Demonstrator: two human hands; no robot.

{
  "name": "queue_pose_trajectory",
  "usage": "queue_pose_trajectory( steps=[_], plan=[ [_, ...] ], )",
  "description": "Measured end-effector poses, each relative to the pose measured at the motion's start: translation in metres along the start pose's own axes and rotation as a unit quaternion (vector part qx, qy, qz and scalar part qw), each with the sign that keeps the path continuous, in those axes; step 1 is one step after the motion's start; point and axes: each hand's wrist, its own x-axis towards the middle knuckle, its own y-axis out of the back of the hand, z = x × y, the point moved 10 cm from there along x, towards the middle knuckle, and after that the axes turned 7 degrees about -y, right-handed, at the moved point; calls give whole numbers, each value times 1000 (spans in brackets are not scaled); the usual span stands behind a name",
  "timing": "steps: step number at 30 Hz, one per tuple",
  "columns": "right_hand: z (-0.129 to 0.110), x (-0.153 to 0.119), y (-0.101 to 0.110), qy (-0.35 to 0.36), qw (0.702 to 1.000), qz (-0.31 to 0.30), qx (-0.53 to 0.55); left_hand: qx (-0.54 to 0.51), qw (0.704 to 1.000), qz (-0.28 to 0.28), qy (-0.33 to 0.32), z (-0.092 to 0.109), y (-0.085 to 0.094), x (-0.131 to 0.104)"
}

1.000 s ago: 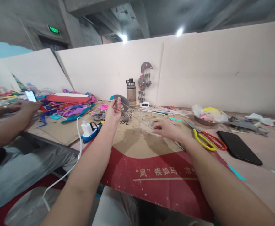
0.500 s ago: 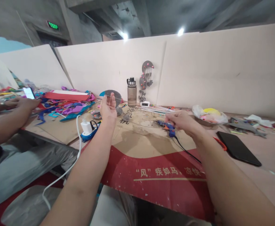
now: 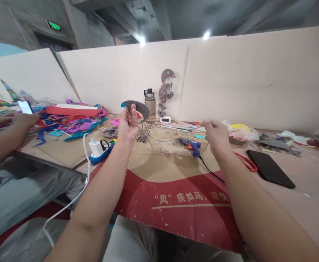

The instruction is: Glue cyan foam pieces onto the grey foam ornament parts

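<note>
Because the thin cord [image 3: 195, 128] runs loose across the gap, the grey curved piece [image 3: 141, 106] looks only part-made. It is raised above the counter [image 3: 312, 182], pinched between the thumb and fingers of the left hand [image 3: 129, 123]. Its curve is already shaped; no pink dots show on its visible face. At six o'clock from it is a small grey tuft [image 3: 143, 136], though whether that hangs or lies cannot be told. Between three and four o'clock, the right hand [image 3: 216, 136] has its fingers closed on the cord, its fastening seemingly unfinished. At four o'clock, the blue glue gun [image 3: 193, 146] lies unheld; at two, a pink-dotted grey ornament [image 3: 167, 75] hangs, apparently complete.
</note>
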Motion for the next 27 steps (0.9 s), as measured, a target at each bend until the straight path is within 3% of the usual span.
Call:
queue_pose_trajectory(
  steps=[3,4,7,9,13,16,19,21,23,27],
  plan=[
    [-14,-20,-31,6,994,-104,-22,32,999,-9,-9,6,-7,-9],
    [-25,-32,-47,34,986,-160,-37,38,999,-12,-6,7,-9,-14],
    [-62,-68,-76,152,962,-225,-26,52,997,-38,32,-3,-21,-31],
    [-69,-79,-85,153,963,-220,-17,72,993,-70,65,-16,-31,-45],
    [-57,-78,-82,44,982,-162,91,165,972,-168,13,-25,-50,-68],
    [-60,-84,-89,5,948,-177,264,250,937,-241,-41,-29,-62,-84],
    [-71,-92,-98,-11,897,-203,393,319,910,-254,-78,-30,-62,-93],
    [-68,-93,-102,-44,895,-198,397,343,903,-244,-83,-31,-59,-95],
    [-60,-91,-101,-63,922,-189,333,354,899,-249,-73,-35,-58,-96],
    [-60,-80,-78,-5,967,-137,213,346,896,-278,-24,-50,-60,-99]
  ],
)
